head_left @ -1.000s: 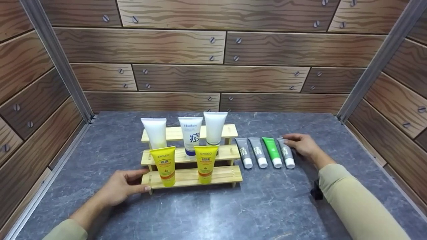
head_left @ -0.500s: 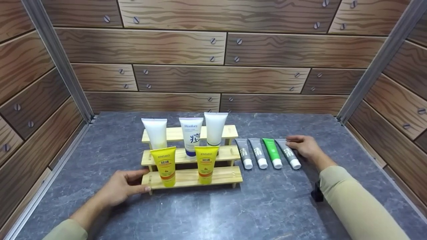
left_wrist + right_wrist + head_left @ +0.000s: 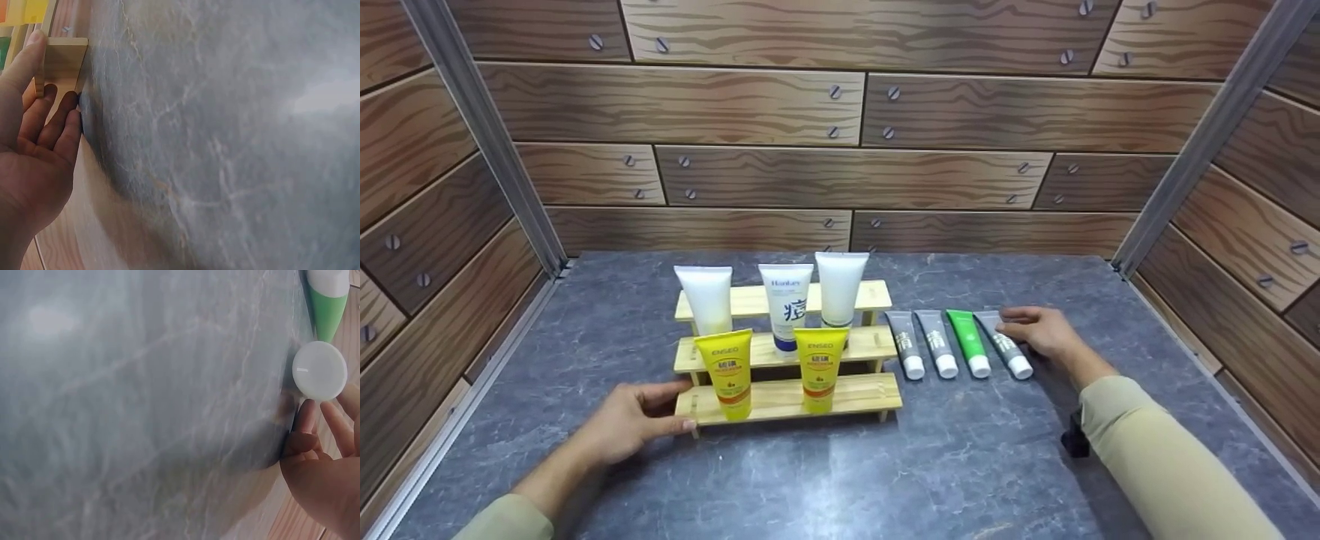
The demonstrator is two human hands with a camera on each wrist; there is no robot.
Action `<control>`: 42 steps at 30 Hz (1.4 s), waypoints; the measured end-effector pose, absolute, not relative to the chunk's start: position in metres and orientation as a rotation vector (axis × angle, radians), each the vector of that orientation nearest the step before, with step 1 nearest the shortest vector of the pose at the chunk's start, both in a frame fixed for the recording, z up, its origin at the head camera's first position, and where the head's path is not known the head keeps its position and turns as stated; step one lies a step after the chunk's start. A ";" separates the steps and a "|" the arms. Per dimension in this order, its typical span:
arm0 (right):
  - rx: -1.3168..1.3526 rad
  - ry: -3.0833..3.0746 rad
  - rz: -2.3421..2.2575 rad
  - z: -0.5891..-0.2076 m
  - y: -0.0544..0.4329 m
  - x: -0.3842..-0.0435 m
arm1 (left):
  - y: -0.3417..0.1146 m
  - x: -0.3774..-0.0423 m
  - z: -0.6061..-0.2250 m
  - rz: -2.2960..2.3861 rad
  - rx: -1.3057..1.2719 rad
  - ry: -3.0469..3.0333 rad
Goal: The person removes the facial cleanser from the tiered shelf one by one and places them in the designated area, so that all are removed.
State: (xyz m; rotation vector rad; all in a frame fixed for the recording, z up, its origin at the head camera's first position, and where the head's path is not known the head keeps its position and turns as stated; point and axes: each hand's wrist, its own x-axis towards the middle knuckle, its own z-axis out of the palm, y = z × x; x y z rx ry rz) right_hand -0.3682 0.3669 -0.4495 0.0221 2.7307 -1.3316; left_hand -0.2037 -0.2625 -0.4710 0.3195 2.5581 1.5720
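Observation:
My left hand (image 3: 622, 422) holds the left end of a three-step wooden stand (image 3: 780, 394), with the thumb on the lowest step's front and the fingers beneath and behind it. In the left wrist view those fingers (image 3: 66, 126) curl beside the step's end. At the right, my right hand (image 3: 1044, 337) pinches the flat upper end of a grey tube (image 3: 1005, 346) lying on the table. Its round white cap (image 3: 319, 371) faces the right wrist camera. Left of it lie a green tube (image 3: 968, 343) and two more grey tubes, caps toward me.
Two yellow tubes (image 3: 820, 371) stand on the lowest step. Behind them, two white tubes (image 3: 841, 289) and a white tube with a blue cap (image 3: 787, 304) stand on the stand. Wood-patterned walls (image 3: 780, 176) enclose the grey marbled table (image 3: 720, 487) at the back and sides.
The cap end of the rightmost grey tube has swung to the right, leaving it slanted with a wider gap from the green tube's cap. My left hand and the stand have stayed put.

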 end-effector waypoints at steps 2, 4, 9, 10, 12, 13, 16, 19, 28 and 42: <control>-0.001 2.758 -1.316 -0.450 0.366 -0.368 | -0.263 -0.203 -0.471 1.572 0.316 2.559; -0.009 2.782 -1.319 -0.450 0.365 -0.368 | -0.263 -0.203 -0.471 1.571 0.312 2.560; 0.021 2.719 -1.419 -0.452 0.364 -0.365 | -0.263 -0.201 -0.472 1.581 0.337 2.548; 0.029 2.704 -1.434 -0.452 0.363 -0.364 | -0.262 -0.201 -0.473 1.583 0.337 2.548; 0.028 2.709 -1.425 -0.452 0.363 -0.363 | -0.262 -0.201 -0.473 1.584 0.327 2.551; 0.026 2.719 -1.413 -0.452 0.363 -0.362 | -0.262 -0.201 -0.473 1.579 0.331 2.558; 0.017 2.751 -1.375 -0.452 0.363 -0.361 | -0.261 -0.201 -0.474 1.591 0.335 2.553; 0.023 2.753 -1.373 -0.452 0.364 -0.361 | -0.261 -0.201 -0.474 1.608 0.355 2.539; 0.024 2.768 -1.363 -0.451 0.367 -0.358 | -0.260 -0.203 -0.473 1.587 0.338 2.556; -0.015 2.745 -1.473 -0.419 0.372 -0.353 | -0.261 -0.204 -0.471 1.617 0.312 2.502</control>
